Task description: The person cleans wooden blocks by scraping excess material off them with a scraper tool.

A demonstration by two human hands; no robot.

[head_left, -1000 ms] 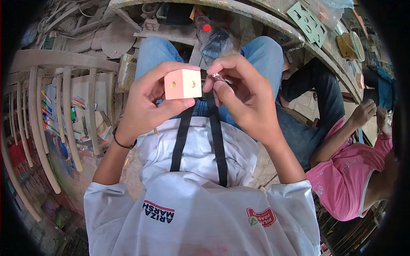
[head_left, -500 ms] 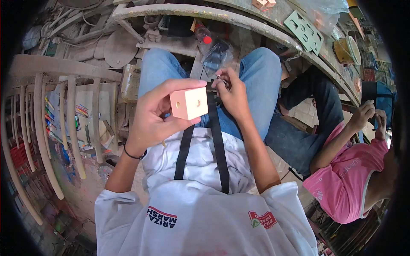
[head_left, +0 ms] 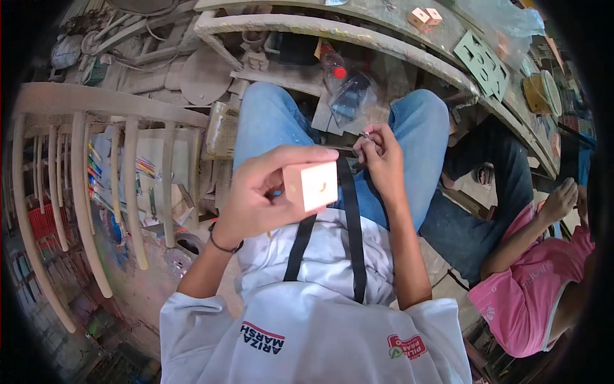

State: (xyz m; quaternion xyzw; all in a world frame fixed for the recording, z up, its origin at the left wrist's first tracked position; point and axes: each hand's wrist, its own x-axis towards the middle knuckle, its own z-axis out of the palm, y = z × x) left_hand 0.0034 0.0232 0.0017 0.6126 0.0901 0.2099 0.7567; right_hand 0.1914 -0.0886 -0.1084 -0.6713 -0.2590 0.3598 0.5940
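A pale pink wooden block point(head_left: 320, 186) with round holes in its faces is held in my left hand point(head_left: 259, 195), thumb and fingers wrapped about its sides. It is above my lap, with one holed face turned to the right. Just right of it, between my knees, my right hand point(head_left: 382, 157) has its fingertips pinched together. A small, shiny, metallic-looking bit shows at those fingertips, too small to name. The two hands are apart from each other.
On the workbench point(head_left: 358, 40) ahead lie small pink blocks point(head_left: 419, 17), a green template with cut-outs point(head_left: 481, 63) and a yellow bucket point(head_left: 537, 93). A red-capped bottle point(head_left: 334, 64) is below. A slatted wooden rack point(head_left: 78, 166) stands left; a person in pink point(head_left: 531, 275) sits right.
My view has shifted, so the scene sits further right and lower. My left hand has turned the block slightly and lowered it a little. My right hand keeps its pinch.
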